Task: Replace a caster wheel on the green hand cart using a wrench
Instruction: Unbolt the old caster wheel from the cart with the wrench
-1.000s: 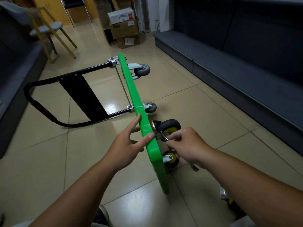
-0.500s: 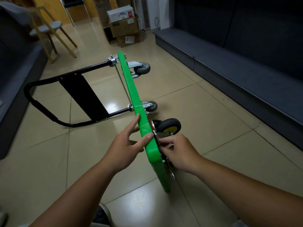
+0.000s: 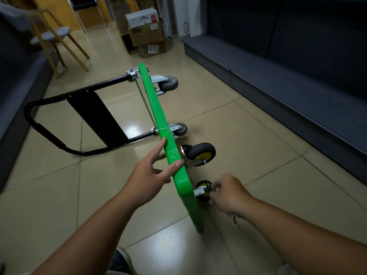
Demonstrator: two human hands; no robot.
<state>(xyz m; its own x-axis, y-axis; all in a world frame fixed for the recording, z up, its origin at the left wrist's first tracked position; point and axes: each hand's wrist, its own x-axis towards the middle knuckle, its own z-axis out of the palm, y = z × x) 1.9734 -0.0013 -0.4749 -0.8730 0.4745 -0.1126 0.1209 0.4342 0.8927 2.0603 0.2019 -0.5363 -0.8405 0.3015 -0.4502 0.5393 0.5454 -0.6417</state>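
Observation:
The green hand cart [image 3: 156,108] stands on its side edge on the tiled floor, casters pointing right. My left hand [image 3: 147,175] rests against the deck's upper edge, fingers straight on its left face and thumb laid over the top. Two black casters with yellow hubs sit near me: the upper one [image 3: 201,153] and the lower one [image 3: 202,187]. My right hand [image 3: 228,193], blurred, is curled at the lower caster and grips a wrench [image 3: 235,220], whose metal end pokes out below the hand. Two grey casters [image 3: 168,83] are at the far end.
The cart's black folding handle [image 3: 49,133] lies flat on the floor to the left. A dark low platform [image 3: 278,76] runs along the right. Cardboard boxes [image 3: 147,34] and a wooden chair [image 3: 53,36] stand at the back. My shoe [image 3: 119,262] is near the bottom.
My right hand, holding the wrench, has dropped from the upper yellow-hubbed caster's mount down to the lower caster. My left hand has stayed on the deck edge.

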